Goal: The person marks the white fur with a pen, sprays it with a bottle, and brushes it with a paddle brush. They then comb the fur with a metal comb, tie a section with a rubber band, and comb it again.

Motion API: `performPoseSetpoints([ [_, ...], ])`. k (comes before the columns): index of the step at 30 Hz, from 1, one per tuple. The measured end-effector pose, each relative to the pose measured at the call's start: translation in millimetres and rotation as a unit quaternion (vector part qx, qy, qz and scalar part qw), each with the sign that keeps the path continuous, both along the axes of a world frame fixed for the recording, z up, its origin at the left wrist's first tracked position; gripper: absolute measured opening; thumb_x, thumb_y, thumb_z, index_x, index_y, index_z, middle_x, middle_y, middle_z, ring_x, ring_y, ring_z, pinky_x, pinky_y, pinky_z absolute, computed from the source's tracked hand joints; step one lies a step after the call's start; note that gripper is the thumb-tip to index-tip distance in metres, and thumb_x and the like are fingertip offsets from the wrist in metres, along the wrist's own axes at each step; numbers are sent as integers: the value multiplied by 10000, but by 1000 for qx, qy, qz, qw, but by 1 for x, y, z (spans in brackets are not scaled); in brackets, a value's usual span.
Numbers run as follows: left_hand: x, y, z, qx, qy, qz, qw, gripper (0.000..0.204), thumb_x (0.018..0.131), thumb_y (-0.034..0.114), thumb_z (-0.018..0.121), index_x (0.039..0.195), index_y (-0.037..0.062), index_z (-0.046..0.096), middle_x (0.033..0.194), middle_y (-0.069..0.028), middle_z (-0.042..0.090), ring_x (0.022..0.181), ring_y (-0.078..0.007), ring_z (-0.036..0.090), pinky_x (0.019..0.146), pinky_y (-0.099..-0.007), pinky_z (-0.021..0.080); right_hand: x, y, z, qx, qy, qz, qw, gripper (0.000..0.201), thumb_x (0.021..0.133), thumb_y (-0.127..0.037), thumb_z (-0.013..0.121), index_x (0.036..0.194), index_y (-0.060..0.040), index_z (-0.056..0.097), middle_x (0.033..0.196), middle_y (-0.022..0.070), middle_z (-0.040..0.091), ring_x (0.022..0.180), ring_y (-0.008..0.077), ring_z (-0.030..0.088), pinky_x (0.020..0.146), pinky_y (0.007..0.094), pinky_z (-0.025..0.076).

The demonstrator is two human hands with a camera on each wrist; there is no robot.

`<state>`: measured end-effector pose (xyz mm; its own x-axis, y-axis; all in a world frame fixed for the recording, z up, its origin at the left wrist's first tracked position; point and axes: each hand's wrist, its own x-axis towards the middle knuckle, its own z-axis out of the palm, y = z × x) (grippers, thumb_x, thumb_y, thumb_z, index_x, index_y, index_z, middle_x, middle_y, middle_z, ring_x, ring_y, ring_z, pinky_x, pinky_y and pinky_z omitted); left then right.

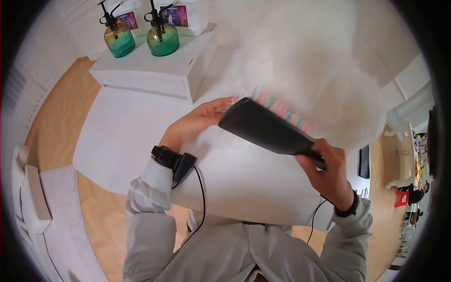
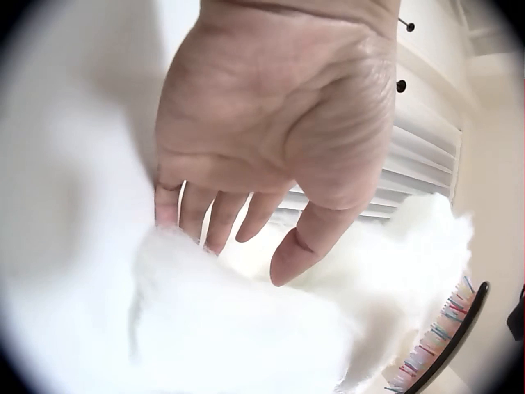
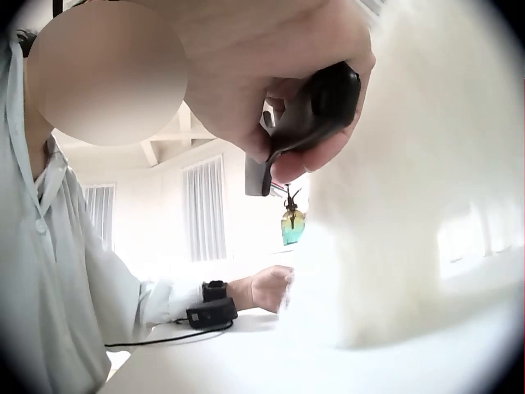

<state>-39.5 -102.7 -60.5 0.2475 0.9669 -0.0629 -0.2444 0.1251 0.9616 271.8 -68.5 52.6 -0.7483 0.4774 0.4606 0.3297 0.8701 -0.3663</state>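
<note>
A big fluffy mass of white fur [image 1: 329,80] rises over the far side of the table. My right hand [image 1: 332,167] grips the handle of a black hairbrush [image 1: 263,127], its back facing up and its pink and blue bristles [image 1: 282,110] pointing at the fur. In the left wrist view the brush [image 2: 449,345] stands at the lower right beside the fur. My left hand [image 1: 199,117] is past the brush's far end, palm showing in its wrist view, fingers loosely extended. Fur hides some of its fingertips [image 2: 168,205].
A white riser [image 1: 141,82] at the back left of the white table [image 1: 117,127] carries two green-and-amber spray bottles [image 1: 120,42] and white jugs [image 1: 195,16]. A black flat object [image 1: 364,162] lies at the right. Cables hang from both wrists. A person [image 1: 416,195] is far right.
</note>
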Motion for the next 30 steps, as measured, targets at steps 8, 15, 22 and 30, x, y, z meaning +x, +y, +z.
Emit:
performPoseSetpoints([
  [8,-3,9,-20,14,11,31,999,605,908,92,611,1461,50,368,1319,-125,562,1188,-182,534,1029,-318,367,7,-5,-34,-85,-211,69,971,220,852,-322,696,906,-113,652,627,29,612,509,232,574,467,348,426],
  [15,0,8,-20,18,38,31,999,576,918,51,595,1447,10,373,1305,-143,546,1230,-192,498,1052,-304,376,43,4,-20,-44,-34,80,995,243,768,-136,781,906,-37,608,692,84,616,556,257,594,500,351,453],
  [22,4,3,-14,19,79,45,996,558,933,149,605,1447,59,405,1323,-123,559,1216,-180,517,1064,-311,353,54,19,-42,-116,-46,28,992,167,799,-104,742,881,-50,607,732,95,604,636,256,611,564,352,474],
  [30,-2,5,-26,-3,60,60,996,571,918,89,622,1443,45,400,1306,-118,560,1226,-197,512,1050,-317,384,61,21,-20,-98,-4,73,993,180,788,-132,754,857,-59,605,667,64,590,579,244,602,512,319,443],
])
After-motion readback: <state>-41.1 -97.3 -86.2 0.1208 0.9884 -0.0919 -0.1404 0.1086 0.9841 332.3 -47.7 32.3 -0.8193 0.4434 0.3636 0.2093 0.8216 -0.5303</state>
